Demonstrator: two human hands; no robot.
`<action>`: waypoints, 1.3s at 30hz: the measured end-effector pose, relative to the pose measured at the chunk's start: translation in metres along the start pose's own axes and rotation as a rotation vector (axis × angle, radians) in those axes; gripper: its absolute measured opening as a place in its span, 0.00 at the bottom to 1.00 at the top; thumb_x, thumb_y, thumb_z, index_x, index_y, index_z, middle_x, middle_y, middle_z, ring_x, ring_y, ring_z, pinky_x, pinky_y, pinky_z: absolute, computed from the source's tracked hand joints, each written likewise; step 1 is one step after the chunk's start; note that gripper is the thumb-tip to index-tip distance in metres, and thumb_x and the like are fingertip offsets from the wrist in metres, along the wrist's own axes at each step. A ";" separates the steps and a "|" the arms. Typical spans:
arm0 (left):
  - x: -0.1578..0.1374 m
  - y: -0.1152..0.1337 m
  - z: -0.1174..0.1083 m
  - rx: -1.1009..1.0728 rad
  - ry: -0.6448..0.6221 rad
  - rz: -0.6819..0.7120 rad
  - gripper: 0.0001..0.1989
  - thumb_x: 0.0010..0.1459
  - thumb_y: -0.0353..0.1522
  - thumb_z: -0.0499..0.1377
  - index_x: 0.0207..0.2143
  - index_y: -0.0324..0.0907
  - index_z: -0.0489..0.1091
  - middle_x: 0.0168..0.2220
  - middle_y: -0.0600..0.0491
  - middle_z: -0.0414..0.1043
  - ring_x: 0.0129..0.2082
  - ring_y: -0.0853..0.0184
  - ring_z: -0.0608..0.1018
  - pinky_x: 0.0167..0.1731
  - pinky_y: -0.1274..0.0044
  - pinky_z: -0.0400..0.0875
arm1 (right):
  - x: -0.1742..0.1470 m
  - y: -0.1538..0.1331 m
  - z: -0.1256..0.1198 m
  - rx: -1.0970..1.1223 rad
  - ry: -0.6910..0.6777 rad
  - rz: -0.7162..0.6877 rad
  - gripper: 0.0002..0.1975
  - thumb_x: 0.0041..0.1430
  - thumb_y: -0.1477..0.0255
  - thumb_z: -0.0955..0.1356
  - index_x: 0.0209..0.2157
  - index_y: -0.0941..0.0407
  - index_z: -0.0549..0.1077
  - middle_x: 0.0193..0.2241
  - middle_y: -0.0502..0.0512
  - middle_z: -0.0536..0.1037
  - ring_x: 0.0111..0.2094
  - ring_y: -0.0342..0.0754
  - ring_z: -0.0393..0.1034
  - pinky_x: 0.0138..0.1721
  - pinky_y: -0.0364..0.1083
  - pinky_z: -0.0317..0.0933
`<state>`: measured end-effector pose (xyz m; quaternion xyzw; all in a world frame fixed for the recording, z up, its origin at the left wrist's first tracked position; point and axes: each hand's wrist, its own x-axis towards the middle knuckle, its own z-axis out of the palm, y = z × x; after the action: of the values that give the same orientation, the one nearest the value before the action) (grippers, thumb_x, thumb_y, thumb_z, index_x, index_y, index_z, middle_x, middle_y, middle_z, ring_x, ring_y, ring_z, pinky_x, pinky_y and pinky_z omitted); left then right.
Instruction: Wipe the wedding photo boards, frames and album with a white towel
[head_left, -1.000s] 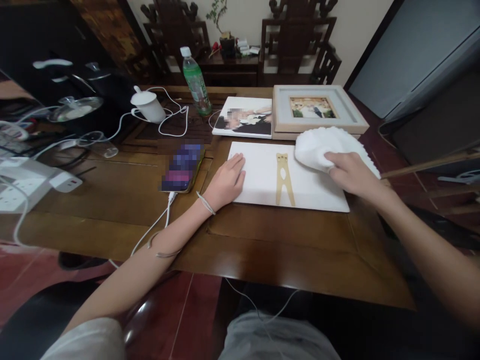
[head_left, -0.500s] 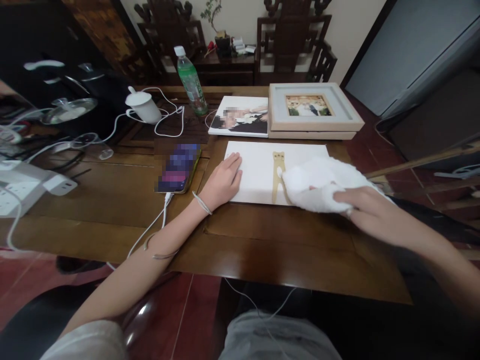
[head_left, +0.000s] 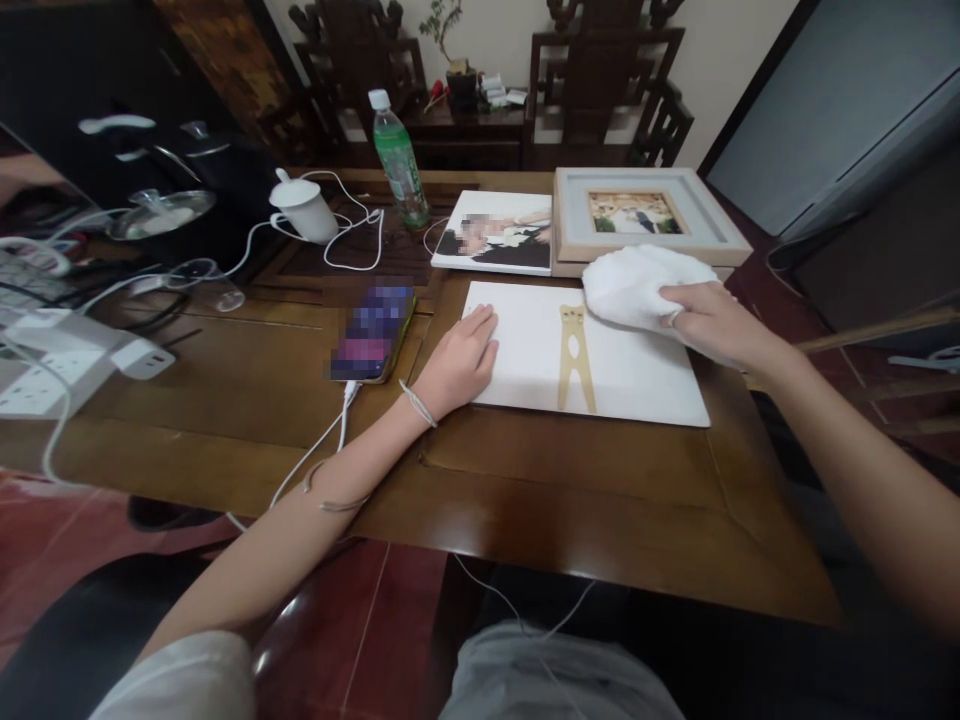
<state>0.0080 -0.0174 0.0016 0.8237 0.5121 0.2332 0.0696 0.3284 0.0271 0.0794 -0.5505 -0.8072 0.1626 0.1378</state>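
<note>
Your right fingers (head_left: 682, 296) pinch soft, likely light cloth (head_left: 626, 283) at two o'clock — left fingers (head_left: 474, 322), outstretched, rest on stiff-looking board (head_left: 521, 345) at nine.

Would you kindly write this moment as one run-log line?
left hand: on left edge of white panel; right hand: gripping white cloth over panel's far right corner; tan A-shaped piece: on panel, between hands
</note>
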 end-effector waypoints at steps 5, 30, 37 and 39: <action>0.000 -0.001 0.001 0.011 -0.003 0.004 0.23 0.66 0.31 0.46 0.60 0.30 0.62 0.64 0.36 0.60 0.67 0.54 0.61 0.66 0.61 0.57 | -0.049 -0.016 0.010 -0.033 -0.019 -0.160 0.10 0.46 0.78 0.58 0.21 0.50 0.50 0.17 0.47 0.53 0.24 0.51 0.56 0.56 0.57 0.53; 0.000 -0.002 0.002 0.000 -0.003 -0.009 0.23 0.66 0.30 0.47 0.60 0.33 0.62 0.65 0.38 0.60 0.67 0.53 0.61 0.65 0.59 0.58 | -0.007 0.029 -0.007 0.048 0.039 0.014 0.05 0.50 0.76 0.62 0.24 0.53 0.59 0.28 0.52 0.64 0.35 0.49 0.59 0.39 0.48 0.52; 0.000 0.000 0.001 0.010 -0.016 -0.013 0.23 0.66 0.30 0.46 0.60 0.30 0.62 0.65 0.36 0.59 0.67 0.53 0.60 0.66 0.60 0.57 | -0.057 -0.003 0.011 -0.112 0.016 -0.076 0.07 0.48 0.76 0.58 0.23 0.49 0.53 0.20 0.52 0.60 0.27 0.55 0.60 0.40 0.56 0.57; 0.000 0.000 0.000 0.007 -0.015 -0.010 0.23 0.66 0.30 0.46 0.60 0.32 0.62 0.65 0.37 0.59 0.67 0.53 0.60 0.66 0.59 0.57 | -0.085 -0.013 0.015 -0.099 -0.015 -0.080 0.07 0.48 0.75 0.58 0.24 0.48 0.53 0.21 0.53 0.65 0.27 0.59 0.65 0.45 0.60 0.59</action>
<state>0.0083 -0.0180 0.0015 0.8231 0.5165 0.2248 0.0719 0.3419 -0.0583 0.0670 -0.5227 -0.8366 0.1211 0.1109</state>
